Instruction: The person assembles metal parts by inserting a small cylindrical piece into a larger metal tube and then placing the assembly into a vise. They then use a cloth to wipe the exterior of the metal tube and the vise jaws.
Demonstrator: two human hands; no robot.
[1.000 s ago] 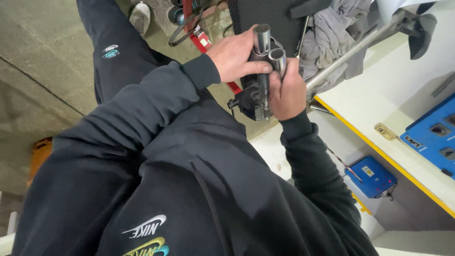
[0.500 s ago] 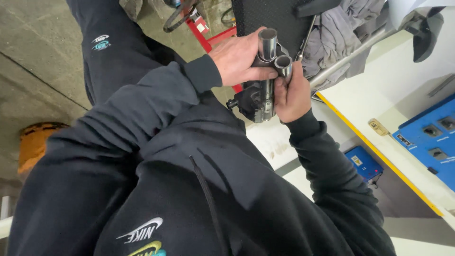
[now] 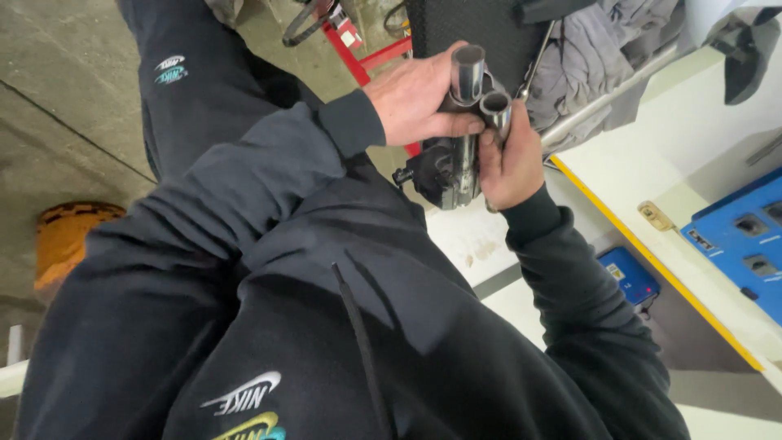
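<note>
The scene is lit evenly by soft, diffuse daylight; no single source can be made out and no hard shadows are cast. The white bench top at the right is rendered very bright, close to washed out. The black sweatshirt is kept dark, its folds shown only by faint grey sheen. Small bright glints are seen on the rims of the two steel tubes held between the hands. Slight motion softness is noticed over the left hand and right hand. The concrete floor is shown flat and dull. Lines near the frame edges are bent slightly by the wide lens.
</note>
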